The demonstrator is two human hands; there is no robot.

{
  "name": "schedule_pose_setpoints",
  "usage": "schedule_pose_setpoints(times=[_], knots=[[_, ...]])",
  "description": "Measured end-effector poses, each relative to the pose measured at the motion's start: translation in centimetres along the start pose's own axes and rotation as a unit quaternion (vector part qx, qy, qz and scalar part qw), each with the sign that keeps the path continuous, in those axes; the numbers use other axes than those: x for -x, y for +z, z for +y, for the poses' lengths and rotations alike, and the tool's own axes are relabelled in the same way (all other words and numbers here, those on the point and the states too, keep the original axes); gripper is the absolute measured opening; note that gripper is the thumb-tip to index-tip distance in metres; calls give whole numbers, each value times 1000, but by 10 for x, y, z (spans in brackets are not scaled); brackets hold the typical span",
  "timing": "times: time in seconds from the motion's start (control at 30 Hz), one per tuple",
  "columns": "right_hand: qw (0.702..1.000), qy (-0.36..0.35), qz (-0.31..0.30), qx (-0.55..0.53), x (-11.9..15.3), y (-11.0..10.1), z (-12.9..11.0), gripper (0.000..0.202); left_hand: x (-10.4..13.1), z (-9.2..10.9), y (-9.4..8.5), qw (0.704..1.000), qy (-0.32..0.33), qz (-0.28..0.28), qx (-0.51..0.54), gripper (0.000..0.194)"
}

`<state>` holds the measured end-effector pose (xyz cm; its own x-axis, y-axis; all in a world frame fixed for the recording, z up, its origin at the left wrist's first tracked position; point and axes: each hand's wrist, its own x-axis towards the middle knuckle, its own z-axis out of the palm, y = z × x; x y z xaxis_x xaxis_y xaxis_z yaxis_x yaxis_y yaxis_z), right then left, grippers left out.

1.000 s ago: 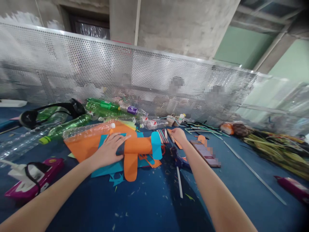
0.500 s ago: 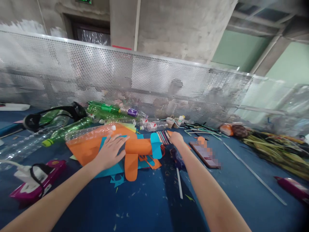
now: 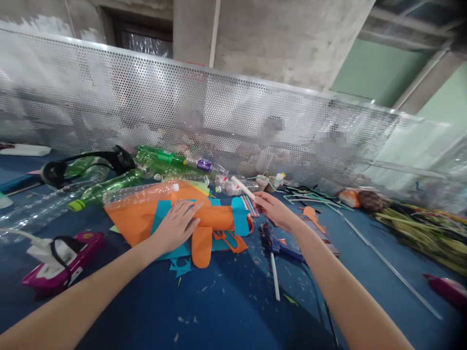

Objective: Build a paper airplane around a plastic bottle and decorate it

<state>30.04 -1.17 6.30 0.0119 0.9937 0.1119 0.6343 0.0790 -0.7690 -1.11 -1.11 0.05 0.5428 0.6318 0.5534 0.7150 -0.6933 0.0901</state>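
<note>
My left hand (image 3: 177, 224) lies with its fingers spread on an orange and blue paper airplane (image 3: 219, 217), which has a rolled orange body, a rounded wing and blue tail pieces. Between the thumb and fingers of my right hand (image 3: 275, 210) is a slim white pen (image 3: 242, 187), raised and pointing up to the left. Below that hand several more pens (image 3: 251, 206) lie side by side, just beyond the blue tail. A blue glue gun (image 3: 279, 247) with a white glue stick (image 3: 275, 277) lies on the table to the right of the airplane.
Plastic bottles (image 3: 109, 190) crowd the back left. Orange paper (image 3: 126, 223) and blue scraps (image 3: 180, 267) lie around the airplane. A magenta power strip (image 3: 89, 248) is at left, a phone (image 3: 328, 238) partly behind my right forearm. Perforated metal panels (image 3: 233, 107) border the back.
My right hand has lifted a white pen from the row and drawn it back to the right. My left hand stays on the airplane. The glue gun shows more fully now.
</note>
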Motion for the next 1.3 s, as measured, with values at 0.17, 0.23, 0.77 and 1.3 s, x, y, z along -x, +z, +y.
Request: schedule_pose_setpoints(times=[0.17,0.23,0.77,1.3], knots=[[979,-63,-29,-191,45,25,-11,44,-2,6,-4,999,-13,14,27,40],[965,-66,-25,-254,54,33,-10,39,-2,9,-7,999,-14,27,43,38],[989,-134,-8,-60,81,38,-20,28,4,45,-25,970,132,65,192,28],[953,-65,-150,-256,111,84,-31,26,22,86,-10,970,130,-77,189,28]])
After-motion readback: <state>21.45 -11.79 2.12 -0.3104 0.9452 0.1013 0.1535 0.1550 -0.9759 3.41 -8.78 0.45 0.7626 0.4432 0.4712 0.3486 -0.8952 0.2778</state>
